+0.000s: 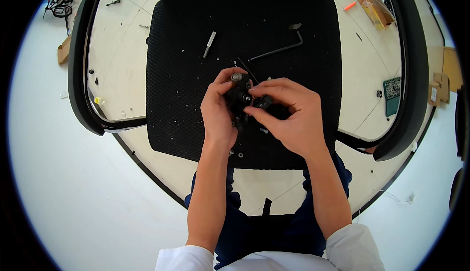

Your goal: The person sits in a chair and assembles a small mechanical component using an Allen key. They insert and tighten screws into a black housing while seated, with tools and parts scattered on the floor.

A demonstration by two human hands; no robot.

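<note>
My left hand (215, 107) is closed around a small black mechanical part (236, 96) with a silver knob-like end at its top and a shiny metal stub facing right. Against that stub, my right hand (302, 117) pinches a small black round piece (263, 101) between thumb and fingers. Whether the two pieces touch cannot be made out. Both hands are over a black chair seat (176, 100). Beyond them lie an L-shaped hex key (280, 47), a silver-handled tool (210, 44) and a thin dark rod (248, 70). A small nut (240, 155) rests near the seat's front edge.
Black armrests, left (82, 70) and right (409, 70), flank the seat. On the floor are an open green case (391, 95) with small metal bits, a yellow-orange box (370, 4), an orange marker-like stick (350, 6) and a cardboard box (63, 50).
</note>
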